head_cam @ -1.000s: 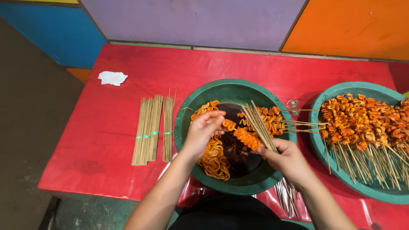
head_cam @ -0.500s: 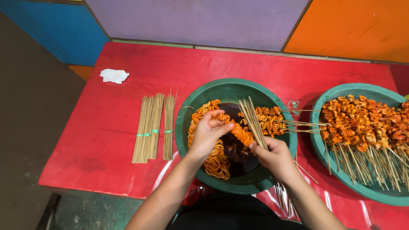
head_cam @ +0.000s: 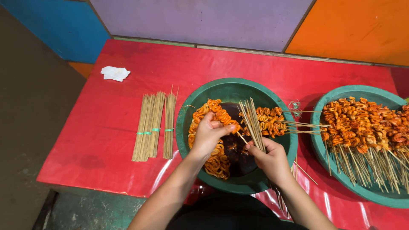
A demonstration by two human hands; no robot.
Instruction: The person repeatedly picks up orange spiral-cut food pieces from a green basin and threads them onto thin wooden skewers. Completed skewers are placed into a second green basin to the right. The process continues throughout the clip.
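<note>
Head cam, looking down at red bench (head_cam: pixel 106 127). Both hands over the green basin (head_cam: pixel 204 91) at centre.

L hand (head_cam: pixel 208 135): fingers curled tight on orange coiled meat pieces (head_cam: pixel 221 116), pinched between thumb + fingertips, above the dark marinade (head_cam: pixel 236 151) in the basin.

R hand (head_cam: pixel 269 161): closed round a bunch of bare bamboo skewers (head_cam: pixel 252 121); bunch fans up and to the left over the basin, butt ends stick out below the wrist past the near rim. One thin skewer (head_cam: pixel 241 137) runs from R fingers toward the meat in L hand; tip meets it at the L thumb, can't tell if it's through.

More loose coiled meat (head_cam: pixel 215 159) heaped along basin's left side, under L wrist. A few loaded skewers (head_cam: pixel 270 120) lie on the right side of the basin, sticks poking over the rim to the right.

Second green basin (head_cam: pixel 336 96), right edge of view, just beside the first: piled w/ finished skewers (head_cam: pixel 362 125), sticks pointing toward the near rim.

Left of centre basin: bundles of spare skewers (head_cam: pixel 151 127) flat on bench, green bands round them. Crumpled white tissue (head_cam: pixel 115 73) further back-left, well apart.
</note>
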